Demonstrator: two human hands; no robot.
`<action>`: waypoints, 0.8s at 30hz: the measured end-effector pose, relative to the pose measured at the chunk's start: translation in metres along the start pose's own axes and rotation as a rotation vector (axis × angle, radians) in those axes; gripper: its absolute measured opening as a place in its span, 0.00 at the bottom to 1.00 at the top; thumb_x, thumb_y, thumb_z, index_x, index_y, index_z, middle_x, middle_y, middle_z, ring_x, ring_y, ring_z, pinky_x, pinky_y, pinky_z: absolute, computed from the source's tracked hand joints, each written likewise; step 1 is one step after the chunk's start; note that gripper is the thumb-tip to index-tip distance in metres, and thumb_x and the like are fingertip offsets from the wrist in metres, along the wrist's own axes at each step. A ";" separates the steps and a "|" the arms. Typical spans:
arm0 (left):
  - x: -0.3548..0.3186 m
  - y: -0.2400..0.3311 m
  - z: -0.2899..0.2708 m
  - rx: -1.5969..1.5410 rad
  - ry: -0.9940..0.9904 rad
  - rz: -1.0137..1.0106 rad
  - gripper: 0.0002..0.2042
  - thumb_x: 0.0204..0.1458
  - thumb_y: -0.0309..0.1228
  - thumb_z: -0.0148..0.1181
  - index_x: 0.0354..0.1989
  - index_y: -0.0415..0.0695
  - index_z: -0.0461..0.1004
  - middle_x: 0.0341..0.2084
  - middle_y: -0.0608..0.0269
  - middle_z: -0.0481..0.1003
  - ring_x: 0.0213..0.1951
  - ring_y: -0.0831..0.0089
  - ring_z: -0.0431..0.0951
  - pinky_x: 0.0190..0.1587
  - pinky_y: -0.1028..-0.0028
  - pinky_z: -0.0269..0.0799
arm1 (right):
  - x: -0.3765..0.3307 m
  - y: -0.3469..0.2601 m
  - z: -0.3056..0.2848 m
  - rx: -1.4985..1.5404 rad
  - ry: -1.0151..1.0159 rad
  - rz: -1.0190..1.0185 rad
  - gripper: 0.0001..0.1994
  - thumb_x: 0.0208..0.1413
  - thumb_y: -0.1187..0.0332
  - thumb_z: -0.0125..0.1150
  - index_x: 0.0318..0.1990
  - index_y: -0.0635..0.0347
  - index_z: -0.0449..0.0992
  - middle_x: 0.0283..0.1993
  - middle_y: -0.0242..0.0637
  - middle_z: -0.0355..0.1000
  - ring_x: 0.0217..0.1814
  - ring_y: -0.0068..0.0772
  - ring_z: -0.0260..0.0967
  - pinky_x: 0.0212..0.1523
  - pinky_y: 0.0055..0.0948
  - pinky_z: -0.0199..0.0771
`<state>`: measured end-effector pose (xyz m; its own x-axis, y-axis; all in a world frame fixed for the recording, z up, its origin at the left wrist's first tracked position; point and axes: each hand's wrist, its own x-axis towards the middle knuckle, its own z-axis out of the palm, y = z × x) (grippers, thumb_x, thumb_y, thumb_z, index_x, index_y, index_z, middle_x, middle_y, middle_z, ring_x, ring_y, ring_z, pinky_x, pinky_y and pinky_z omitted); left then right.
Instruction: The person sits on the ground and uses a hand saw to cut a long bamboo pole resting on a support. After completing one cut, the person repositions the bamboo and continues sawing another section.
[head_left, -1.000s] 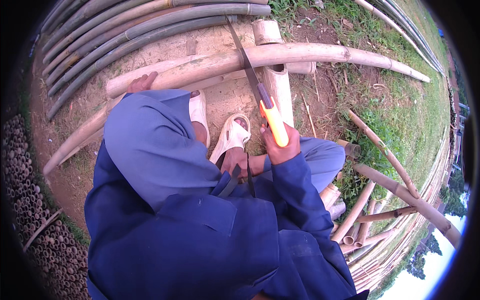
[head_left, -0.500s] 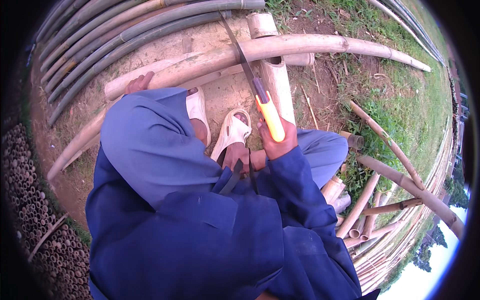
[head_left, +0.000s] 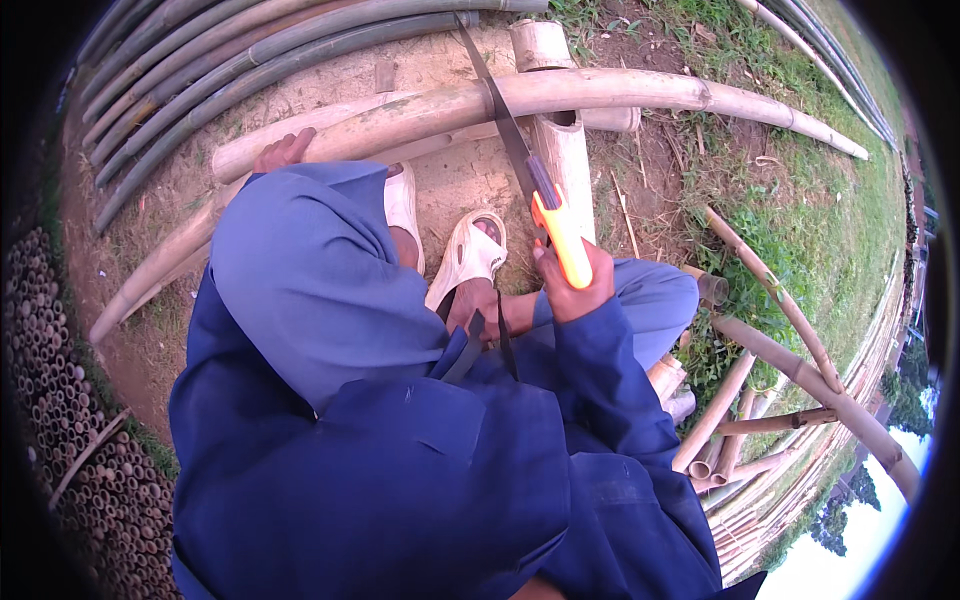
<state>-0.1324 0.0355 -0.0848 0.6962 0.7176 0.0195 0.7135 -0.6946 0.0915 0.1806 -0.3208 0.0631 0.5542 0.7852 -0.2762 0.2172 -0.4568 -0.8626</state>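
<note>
A handsaw with a yellow-orange handle (head_left: 566, 235) is gripped in my right hand (head_left: 580, 280). Its long dark blade (head_left: 508, 128) slants away to the far left and crosses a pale bamboo pole (head_left: 600, 90); how deep any cut goes cannot be made out. My left hand (head_left: 285, 150) rests with its fingers over the left part of that pole, near its end, partly hidden by my raised knee. The pole lies across an upright-running thick bamboo piece (head_left: 563, 165), just right of the blade.
Several greenish bamboo poles (head_left: 250, 75) lie side by side at the far left. Stacked cut bamboo ends (head_left: 100, 460) fill the lower left. To the right stand a slanted bamboo frame (head_left: 800, 370) and short cut pieces (head_left: 715, 425). My sandalled feet (head_left: 470, 255) are below the pole.
My right hand and the saw have moved slightly to the right and back toward me. The view has shifted a little; my left hand stays on the pole.
</note>
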 end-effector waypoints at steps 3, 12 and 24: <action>-0.001 -0.001 0.005 -0.006 0.052 0.022 0.20 0.52 0.37 0.58 0.55 0.54 0.71 0.35 0.56 0.76 0.38 0.52 0.80 0.40 0.55 0.74 | -0.075 -0.014 -0.037 0.043 -0.031 0.073 0.13 0.57 0.76 0.65 0.49 0.71 0.79 0.39 0.47 0.81 0.42 0.34 0.80 0.46 0.30 0.76; 0.006 -0.006 0.011 0.015 0.034 0.043 0.24 0.50 0.47 0.62 0.55 0.54 0.72 0.34 0.55 0.76 0.37 0.53 0.80 0.39 0.56 0.75 | 0.020 0.012 0.014 0.143 -0.050 -0.122 0.06 0.58 0.75 0.66 0.37 0.70 0.78 0.24 0.33 0.73 0.26 0.23 0.68 0.30 0.27 0.69; 0.004 0.004 -0.003 0.073 -0.026 0.007 0.25 0.54 0.56 0.60 0.54 0.54 0.71 0.38 0.51 0.78 0.42 0.51 0.82 0.48 0.57 0.75 | 0.012 0.009 0.011 0.186 -0.009 -0.077 0.10 0.63 0.71 0.63 0.29 0.63 0.74 0.15 0.28 0.65 0.13 0.17 0.58 0.15 0.20 0.56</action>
<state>-0.1266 0.0358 -0.0817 0.7020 0.7121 -0.0059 0.7121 -0.7018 0.0190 0.1806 -0.3111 0.0475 0.5342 0.8189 -0.2097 0.1059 -0.3110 -0.9445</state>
